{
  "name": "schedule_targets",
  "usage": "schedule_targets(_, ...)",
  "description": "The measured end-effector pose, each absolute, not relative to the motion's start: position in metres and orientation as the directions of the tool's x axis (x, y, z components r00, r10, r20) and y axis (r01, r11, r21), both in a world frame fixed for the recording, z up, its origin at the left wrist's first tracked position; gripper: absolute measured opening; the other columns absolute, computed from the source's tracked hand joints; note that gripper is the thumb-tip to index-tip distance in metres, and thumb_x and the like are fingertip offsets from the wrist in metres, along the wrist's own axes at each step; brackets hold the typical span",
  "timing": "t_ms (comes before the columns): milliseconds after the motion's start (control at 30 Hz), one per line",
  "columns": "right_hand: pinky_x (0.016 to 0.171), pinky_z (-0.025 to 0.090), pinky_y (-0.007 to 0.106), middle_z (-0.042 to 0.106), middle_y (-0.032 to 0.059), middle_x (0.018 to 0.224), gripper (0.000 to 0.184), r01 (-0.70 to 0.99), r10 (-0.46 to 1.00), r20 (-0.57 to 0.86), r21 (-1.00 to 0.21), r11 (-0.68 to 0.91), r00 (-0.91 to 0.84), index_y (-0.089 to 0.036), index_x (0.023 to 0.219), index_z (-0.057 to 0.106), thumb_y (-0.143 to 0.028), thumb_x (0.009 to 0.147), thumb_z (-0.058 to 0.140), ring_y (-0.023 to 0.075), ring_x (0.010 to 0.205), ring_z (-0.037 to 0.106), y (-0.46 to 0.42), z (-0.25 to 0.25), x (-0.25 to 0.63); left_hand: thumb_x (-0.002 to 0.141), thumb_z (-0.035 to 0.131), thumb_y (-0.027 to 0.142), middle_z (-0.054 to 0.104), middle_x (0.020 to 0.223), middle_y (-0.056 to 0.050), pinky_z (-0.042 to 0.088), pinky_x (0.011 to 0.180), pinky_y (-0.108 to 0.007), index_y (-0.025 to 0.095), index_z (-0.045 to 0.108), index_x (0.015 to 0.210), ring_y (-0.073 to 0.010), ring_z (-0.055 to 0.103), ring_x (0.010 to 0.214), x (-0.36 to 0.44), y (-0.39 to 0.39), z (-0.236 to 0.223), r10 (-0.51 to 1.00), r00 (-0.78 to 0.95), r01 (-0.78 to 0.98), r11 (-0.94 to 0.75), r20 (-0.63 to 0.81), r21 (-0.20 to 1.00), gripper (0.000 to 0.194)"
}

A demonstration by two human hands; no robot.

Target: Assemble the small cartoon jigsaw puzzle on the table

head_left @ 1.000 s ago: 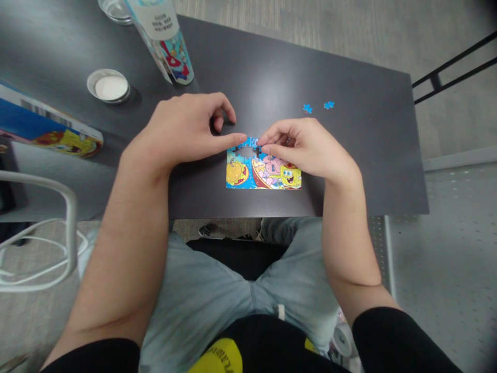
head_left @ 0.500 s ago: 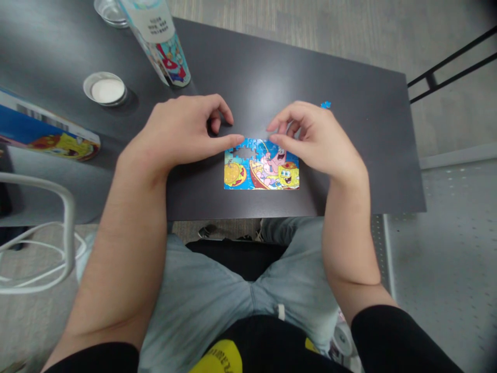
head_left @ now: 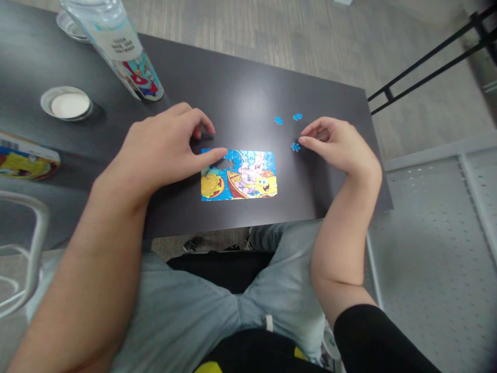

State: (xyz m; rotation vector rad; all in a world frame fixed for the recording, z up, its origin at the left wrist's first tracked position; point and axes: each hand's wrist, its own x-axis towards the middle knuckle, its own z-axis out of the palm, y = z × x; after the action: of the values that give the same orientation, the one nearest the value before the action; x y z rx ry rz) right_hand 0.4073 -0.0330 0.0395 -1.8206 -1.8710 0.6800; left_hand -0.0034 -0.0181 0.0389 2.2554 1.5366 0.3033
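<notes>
A small cartoon jigsaw puzzle (head_left: 248,178) lies on the dark table (head_left: 240,77) near its front edge, with a gap near its top left. My left hand (head_left: 166,145) rests beside it, its index finger stretched onto the puzzle's top left edge and the other fingers curled. Three loose blue pieces lie to the right: one (head_left: 278,120), a second (head_left: 297,116) and a third (head_left: 295,147). My right hand (head_left: 341,147) lies on the table with loosely curled fingers. Its fingertips sit just beside the third piece and hold nothing.
A tall tube with cartoon print (head_left: 128,57) stands at the back left. Near it sits a round white-topped lid (head_left: 67,103). A colourful box (head_left: 23,160) lies at the left edge, above a white chair frame (head_left: 23,243). Black metal bars (head_left: 427,57) cross the floor at the right.
My right hand has left the puzzle's top edge and moved right to the loose pieces. The gap in the puzzle looks smaller. My left index finger has stayed on the puzzle.
</notes>
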Motion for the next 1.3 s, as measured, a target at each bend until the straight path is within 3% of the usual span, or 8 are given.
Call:
schedule_targets(167, 0.091, 0.066, 0.054, 0.09, 0.0073, 0.105, 0.033, 0.751, 0.988, -0.142, -0.658, -0.049, -0.059, -0.031, 0.109, 0.09, -0.048, 0.087, 0.108, 0.0319, 0.09, 0.078, -0.031, 0.035, 0.414, 0.107, 0.077, 0.073, 0.076, 0.162, -0.014, 0.054, 0.095, -0.053, 0.029, 0.081, 0.141, -0.0403, 0.078, 0.129, 0.026, -0.029, 0.047, 0.923, 0.369, 0.859, -0.294, -0.108, 0.418, 0.056)
schedule_targets(400, 0.096, 0.065, 0.055, 0.08, 0.0051, 0.091, 0.021, 0.731, 0.979, -0.192, -0.677, -0.081, -0.07, -0.032, 0.1, 0.087, -0.033, 0.09, 0.105, 0.0315, 0.09, 0.075, -0.03, 0.036, 0.406, 0.103, 0.087, 0.069, 0.079, 0.151, -0.009, 0.057, 0.095, -0.052, 0.033, 0.081, 0.142, -0.0393, 0.082, 0.132, 0.036, -0.026, 0.039, 0.927, 0.353, 0.868, -0.273, -0.128, 0.416, 0.054)
schedule_targets(500, 0.096, 0.066, 0.055, 0.082, 0.0064, 0.094, 0.02, 0.716, 0.977, -0.197, -0.694, -0.076, -0.087, -0.032, 0.1, 0.086, -0.035, 0.09, 0.104, 0.0321, 0.092, 0.075, -0.03, 0.036, 0.404, 0.107, 0.085, 0.068, 0.082, 0.146, -0.01, 0.058, 0.09, -0.05, 0.033, 0.081, 0.14, -0.0395, 0.083, 0.13, 0.033, -0.023, 0.037, 0.921, 0.371, 0.866, -0.297, -0.119, 0.402, 0.048)
schedule_targets(667, 0.089, 0.064, 0.051, 0.084, 0.0075, 0.099, 0.031, 0.659, 0.978, -0.152, -0.752, -0.022, -0.142, -0.032, 0.101, 0.08, -0.049, 0.086, 0.101, 0.0323, 0.09, 0.076, -0.029, 0.033, 0.402, 0.111, 0.086, 0.062, 0.084, 0.145, -0.012, 0.055, 0.085, -0.049, 0.03, 0.08, 0.142, -0.04, 0.084, 0.128, 0.03, -0.021, 0.035, 0.915, 0.389, 0.861, -0.321, -0.104, 0.394, 0.045)
schedule_targets(833, 0.101, 0.067, 0.049, 0.085, 0.0079, 0.121, 0.017, 0.764, 0.996, 0.085, -0.642, 0.064, -0.012, -0.029, 0.117, 0.082, -0.039, 0.105, 0.091, 0.0275, 0.093, 0.075, -0.015, 0.018, 0.377, 0.114, 0.082, 0.063, 0.088, 0.138, -0.01, 0.055, 0.083, -0.047, 0.032, 0.081, 0.136, -0.0388, 0.086, 0.122, 0.026, -0.016, 0.028, 0.915, 0.396, 0.847, -0.333, -0.073, 0.413, 0.038)
schedule_targets(967, 0.114, 0.069, 0.057, 0.081, 0.0163, 0.143, 0.014, 0.837, 0.984, 0.17, -0.545, 0.044, 0.06, -0.028, 0.124, 0.084, -0.032, 0.113, 0.092, 0.0351, 0.113, 0.082, -0.002, 0.0, 0.349, 0.115, 0.08, 0.058, 0.089, 0.135, -0.009, 0.057, 0.086, -0.048, 0.033, 0.084, 0.134, -0.0392, 0.087, 0.12, 0.026, -0.014, 0.029, 0.921, 0.384, 0.84, -0.319, -0.067, 0.44, 0.032)
schedule_targets(1067, 0.119, 0.068, 0.058, 0.081, 0.0186, 0.147, 0.012, 0.847, 0.981, 0.185, -0.529, 0.045, 0.063, -0.028, 0.121, 0.083, -0.026, 0.113, 0.091, 0.0387, 0.127, 0.083, 0.003, -0.006, 0.341, 0.116, 0.079, 0.056, 0.089, 0.135, -0.01, 0.057, 0.088, -0.049, 0.032, 0.084, 0.133, -0.0393, 0.086, 0.12, 0.027, -0.015, 0.032, 0.929, 0.365, 0.839, -0.295, -0.07, 0.458, 0.03)
schedule_targets(1300, 0.111, 0.069, 0.051, 0.087, 0.0112, 0.131, 0.009, 0.796, 0.994, 0.105, -0.602, 0.072, -0.01, -0.029, 0.111, 0.082, -0.025, 0.108, 0.089, 0.0283, 0.095, 0.076, 0.0, 0.001, 0.347, 0.117, 0.079, 0.054, 0.089, 0.132, -0.01, 0.054, 0.086, -0.048, 0.031, 0.084, 0.131, -0.037, 0.084, 0.114, 0.024, -0.016, 0.033, 0.934, 0.354, 0.82, -0.288, -0.043, 0.494, 0.027)
